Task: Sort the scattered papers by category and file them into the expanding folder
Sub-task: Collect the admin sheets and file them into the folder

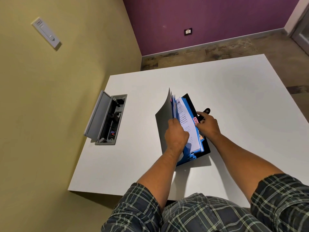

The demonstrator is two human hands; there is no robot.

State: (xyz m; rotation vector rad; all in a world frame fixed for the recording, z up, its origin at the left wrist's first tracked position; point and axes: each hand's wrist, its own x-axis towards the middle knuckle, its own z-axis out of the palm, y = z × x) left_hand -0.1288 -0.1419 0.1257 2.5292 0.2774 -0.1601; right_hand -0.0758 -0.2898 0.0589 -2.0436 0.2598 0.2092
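At frame centre, left hand [176, 136] pinches folder [204, 146] dividers; right hand [208, 125] grips its edge. Risk: printed sheet [185, 118] slips into wrong pocket.

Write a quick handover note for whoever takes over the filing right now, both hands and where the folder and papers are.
Left hand: grips the front dividers, holding the expanding folder open.
Right hand: fingers curled at the folder's right edge, near the red tab and black clasp strap.
Folder lies on the white table; a printed sheet sits inside a pocket.
Done: no loose papers visible on the table.
Left: likely seat the sheet, then close the folder.
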